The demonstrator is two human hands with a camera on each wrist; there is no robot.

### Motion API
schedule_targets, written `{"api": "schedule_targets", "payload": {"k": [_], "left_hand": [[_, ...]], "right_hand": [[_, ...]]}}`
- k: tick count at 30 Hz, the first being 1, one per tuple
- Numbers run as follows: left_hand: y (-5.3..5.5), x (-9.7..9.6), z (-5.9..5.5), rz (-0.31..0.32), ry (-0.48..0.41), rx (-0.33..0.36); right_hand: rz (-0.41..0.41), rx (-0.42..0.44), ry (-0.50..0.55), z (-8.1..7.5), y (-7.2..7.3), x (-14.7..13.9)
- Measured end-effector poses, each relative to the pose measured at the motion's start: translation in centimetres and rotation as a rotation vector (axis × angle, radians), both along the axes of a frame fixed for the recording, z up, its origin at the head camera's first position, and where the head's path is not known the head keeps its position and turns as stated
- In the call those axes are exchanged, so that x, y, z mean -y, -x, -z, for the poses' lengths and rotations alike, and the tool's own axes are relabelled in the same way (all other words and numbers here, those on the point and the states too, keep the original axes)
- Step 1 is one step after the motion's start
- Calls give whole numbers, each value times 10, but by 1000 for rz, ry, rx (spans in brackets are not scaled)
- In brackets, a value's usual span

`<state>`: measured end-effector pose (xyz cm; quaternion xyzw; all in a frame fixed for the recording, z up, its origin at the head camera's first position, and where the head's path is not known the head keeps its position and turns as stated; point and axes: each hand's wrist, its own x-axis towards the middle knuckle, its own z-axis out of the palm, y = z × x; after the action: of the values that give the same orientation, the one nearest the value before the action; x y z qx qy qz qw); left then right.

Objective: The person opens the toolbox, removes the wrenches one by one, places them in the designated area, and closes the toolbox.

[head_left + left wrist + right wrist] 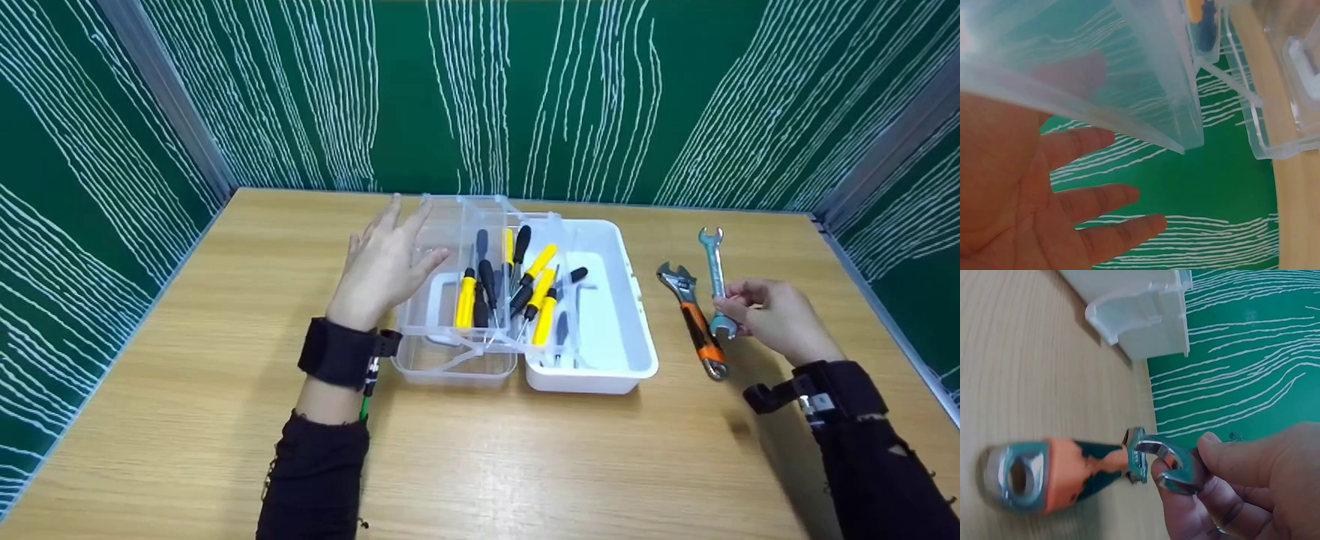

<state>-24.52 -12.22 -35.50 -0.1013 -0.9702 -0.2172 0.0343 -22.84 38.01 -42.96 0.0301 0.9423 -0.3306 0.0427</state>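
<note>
My right hand [780, 319] pinches a silver double open-end wrench [715, 266] near its lower end. Beside it, to the left, an adjustable wrench [699, 322] with an orange and black handle lies on the table. In the right wrist view one open jaw of the held wrench [1185, 475] shows between thumb and fingers. My left hand [382, 270], fingers spread, is at the left side of the toolbox's raised clear plastic trays [446, 214]; whether it touches them I cannot tell. In the left wrist view a clear wall [1145, 107] passes over the palm.
A white toolbox [634, 337] stands unfolded on the wooden table [480, 465]. Several yellow and black screwdrivers [541, 300] lie in and behind its clear trays, and a clear lid [457, 373] extends left. Green panels [525, 97] with white lines enclose the back and sides.
</note>
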Motion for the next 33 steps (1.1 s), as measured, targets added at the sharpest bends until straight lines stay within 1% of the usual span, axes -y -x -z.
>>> {"api": "schedule_targets", "payload": {"k": [6,10,16,21,26,33], "left_hand": [[1,4,0,-14,-8,1],[1,4,0,-14,-10,8],[1,5,0,-26,-12,17],[1,6,0,-51,-22,30],[2,6,0,-56,-27,32],[1,6,0,-52,-37,33]], "right_hand": [[-10,14,-22,4,-1,-11],[-18,40,-27,8,-3,-18],[-4,75,-48,13,-6,-25],[-3,133,-55,16,-8,-29],[-15,209,-61,17,-11,-31],[-2,229,-70,22,-13,-34]]}}
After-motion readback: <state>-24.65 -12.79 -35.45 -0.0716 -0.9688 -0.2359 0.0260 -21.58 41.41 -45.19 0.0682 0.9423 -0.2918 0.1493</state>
